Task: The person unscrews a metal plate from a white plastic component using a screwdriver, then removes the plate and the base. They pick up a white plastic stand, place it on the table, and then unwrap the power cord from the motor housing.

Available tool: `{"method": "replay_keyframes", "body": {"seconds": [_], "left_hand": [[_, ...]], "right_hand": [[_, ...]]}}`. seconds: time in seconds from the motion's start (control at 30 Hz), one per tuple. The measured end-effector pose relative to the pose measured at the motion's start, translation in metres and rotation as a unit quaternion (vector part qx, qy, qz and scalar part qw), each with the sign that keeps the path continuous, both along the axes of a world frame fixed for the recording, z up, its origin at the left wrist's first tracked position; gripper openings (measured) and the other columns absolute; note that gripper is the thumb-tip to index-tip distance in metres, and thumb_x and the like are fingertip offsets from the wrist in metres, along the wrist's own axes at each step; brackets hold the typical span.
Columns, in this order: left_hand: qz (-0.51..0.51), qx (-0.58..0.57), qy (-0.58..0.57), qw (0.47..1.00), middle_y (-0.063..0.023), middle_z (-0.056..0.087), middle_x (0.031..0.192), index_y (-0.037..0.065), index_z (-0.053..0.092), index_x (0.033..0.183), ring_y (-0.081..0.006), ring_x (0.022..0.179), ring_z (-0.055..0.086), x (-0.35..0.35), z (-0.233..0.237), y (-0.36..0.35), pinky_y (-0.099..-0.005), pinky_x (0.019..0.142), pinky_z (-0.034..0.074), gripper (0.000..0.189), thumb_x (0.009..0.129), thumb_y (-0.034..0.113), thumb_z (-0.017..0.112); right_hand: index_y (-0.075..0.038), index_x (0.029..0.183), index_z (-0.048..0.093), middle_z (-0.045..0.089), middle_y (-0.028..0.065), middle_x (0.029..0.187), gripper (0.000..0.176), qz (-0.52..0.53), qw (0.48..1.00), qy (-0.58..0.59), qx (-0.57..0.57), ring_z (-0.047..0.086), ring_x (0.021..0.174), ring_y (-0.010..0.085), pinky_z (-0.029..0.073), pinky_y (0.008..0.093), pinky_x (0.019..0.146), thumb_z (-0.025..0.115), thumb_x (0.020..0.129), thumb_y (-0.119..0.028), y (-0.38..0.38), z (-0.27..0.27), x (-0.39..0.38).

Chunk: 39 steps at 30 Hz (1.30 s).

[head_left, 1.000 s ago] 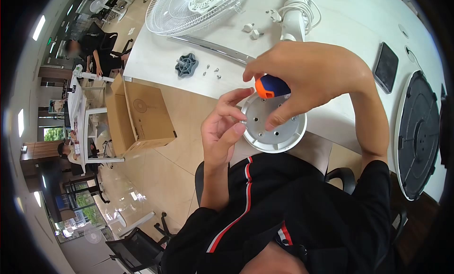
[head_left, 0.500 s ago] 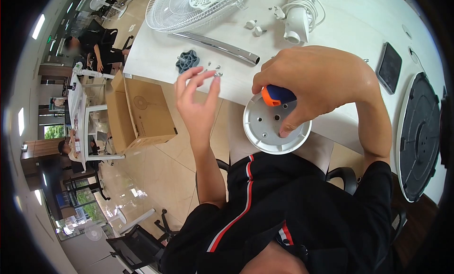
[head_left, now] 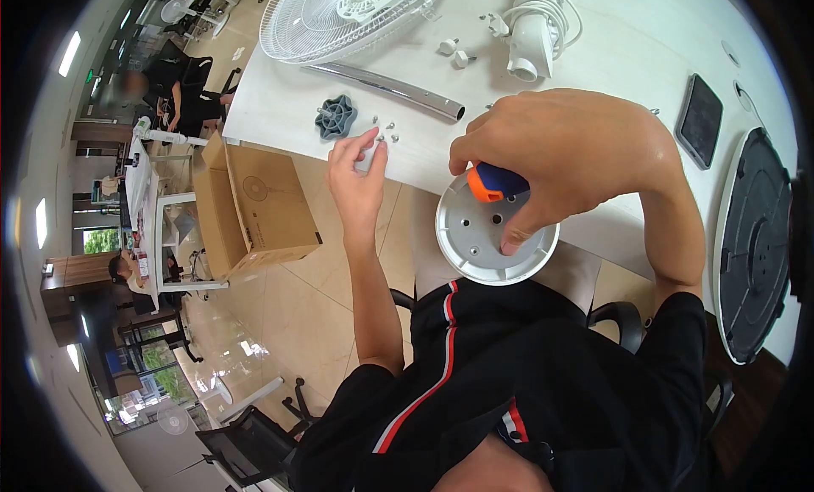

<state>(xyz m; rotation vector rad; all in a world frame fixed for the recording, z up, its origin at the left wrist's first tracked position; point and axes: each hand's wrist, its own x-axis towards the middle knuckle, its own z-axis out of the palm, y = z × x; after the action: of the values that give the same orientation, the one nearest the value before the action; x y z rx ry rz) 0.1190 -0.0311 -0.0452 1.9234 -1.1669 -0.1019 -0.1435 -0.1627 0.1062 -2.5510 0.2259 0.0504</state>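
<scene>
My right hand [head_left: 572, 153] grips a white round plastic cover [head_left: 462, 246] at the table's front edge, its thumb pressed inside the dish. The same hand holds a blue-and-orange tool handle [head_left: 487, 185], which looks like a screwdriver's; the rest is hidden under the palm. Holes show in the cover's inner face. At the table's edge, thumb and index finger of my left hand [head_left: 358, 174] come together at a small screw [head_left: 381, 138]. Several loose screws [head_left: 391, 125] lie beside those fingertips, and a grey star-shaped knob [head_left: 336, 117] is just beyond.
Behind are a metal tube [head_left: 390, 89], a fan grille [head_left: 352, 21], white knobs [head_left: 461, 58] and a white fan body with coiled cord [head_left: 534, 38]. To the right are a phone [head_left: 699, 121] and a round black base [head_left: 755, 246]. A cardboard box [head_left: 271, 199] stands left.
My left hand's spread fingers have drawn together at the screws. The right hand keeps its hold on the cover and tool, and the view has shifted slightly.
</scene>
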Motion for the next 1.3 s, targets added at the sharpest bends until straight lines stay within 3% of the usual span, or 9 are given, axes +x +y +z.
{"method": "replay_keyframes", "body": {"seconds": [0.17, 0.37, 0.47, 0.53, 0.63, 0.73, 1.3], "left_hand": [[-0.019, 0.012, 0.010, 1.000, -0.0051, 0.070, 0.107, 0.006, 0.075, 0.117, -0.0145, 0.094, 0.060, 0.002, 0.002, 0.011, -0.0313, 0.083, 0.048, 0.029, 0.088, 0.010, 0.076], [-0.105, -0.049, 0.257, 0.959, -0.0128, 0.067, 0.123, -0.004, 0.069, 0.122, -0.0185, 0.111, 0.062, -0.036, 0.021, 0.039, -0.0327, 0.095, 0.048, 0.034, 0.094, 0.014, 0.074], [-0.204, -0.037, 0.237, 0.949, -0.0165, 0.061, 0.136, -0.005, 0.061, 0.134, -0.0247, 0.126, 0.056, -0.038, 0.027, 0.052, -0.0375, 0.103, 0.045, 0.058, 0.091, 0.028, 0.080], [-0.310, -0.056, 0.330, 0.890, -0.0180, 0.054, 0.144, -0.005, 0.049, 0.145, -0.0269, 0.136, 0.050, -0.047, 0.035, 0.053, -0.0395, 0.109, 0.041, 0.087, 0.079, 0.034, 0.090], [-0.360, -0.023, 0.422, 0.832, -0.0196, 0.040, 0.156, -0.002, 0.023, 0.160, -0.0296, 0.147, 0.040, -0.083, 0.046, 0.057, -0.0422, 0.118, 0.035, 0.140, 0.053, 0.039, 0.105], [-0.333, -0.027, 0.459, 0.823, -0.0182, 0.037, 0.158, 0.000, 0.016, 0.161, -0.0306, 0.147, 0.040, -0.103, 0.036, 0.054, -0.0436, 0.120, 0.034, 0.150, 0.046, 0.032, 0.107], [-0.356, -0.027, 0.333, 0.873, -0.0144, 0.044, 0.154, 0.004, 0.023, 0.161, -0.0272, 0.142, 0.048, -0.099, 0.026, 0.052, -0.0432, 0.116, 0.042, 0.135, 0.053, 0.017, 0.103]], "right_hand": [[-0.005, 0.121, 0.065, 0.072, 0.0150, 0.101, 0.067, -0.014, 1.000, 0.015, 0.007, 0.069, 0.100, 0.0361, 0.053, 0.0434, 0.087, 0.091, 0.067, -0.033, 0.003, 0.004, 0.000], [-0.005, 0.116, 0.066, 0.072, 0.0128, 0.102, 0.058, -0.011, 0.998, 0.056, 0.013, 0.067, 0.103, 0.0352, 0.053, 0.0440, 0.088, 0.089, 0.070, -0.032, 0.003, 0.004, 0.002], [-0.005, 0.115, 0.067, 0.072, 0.0121, 0.105, 0.057, -0.009, 0.998, 0.059, 0.005, 0.067, 0.106, 0.0347, 0.053, 0.0440, 0.090, 0.089, 0.071, -0.033, 0.002, 0.004, 0.002], [-0.004, 0.115, 0.067, 0.071, 0.0121, 0.107, 0.058, -0.009, 0.997, 0.071, 0.008, 0.066, 0.108, 0.0344, 0.053, 0.0435, 0.091, 0.089, 0.070, -0.033, 0.002, 0.006, 0.002], [-0.003, 0.118, 0.067, 0.071, 0.0126, 0.110, 0.061, 0.014, 0.995, 0.097, 0.021, 0.066, 0.110, 0.0343, 0.053, 0.0430, 0.092, 0.089, 0.068, -0.032, 0.003, 0.009, 0.004], [-0.001, 0.119, 0.067, 0.070, 0.0133, 0.111, 0.064, 0.031, 0.995, 0.099, 0.014, 0.066, 0.110, 0.0347, 0.053, 0.0430, 0.092, 0.088, 0.067, -0.031, 0.003, 0.009, 0.003], [0.003, 0.112, 0.067, 0.070, 0.0172, 0.099, 0.063, 0.029, 0.995, 0.098, -0.020, 0.067, 0.098, 0.0378, 0.054, 0.0439, 0.084, 0.086, 0.059, -0.028, 0.010, 0.014, 0.004]]}}
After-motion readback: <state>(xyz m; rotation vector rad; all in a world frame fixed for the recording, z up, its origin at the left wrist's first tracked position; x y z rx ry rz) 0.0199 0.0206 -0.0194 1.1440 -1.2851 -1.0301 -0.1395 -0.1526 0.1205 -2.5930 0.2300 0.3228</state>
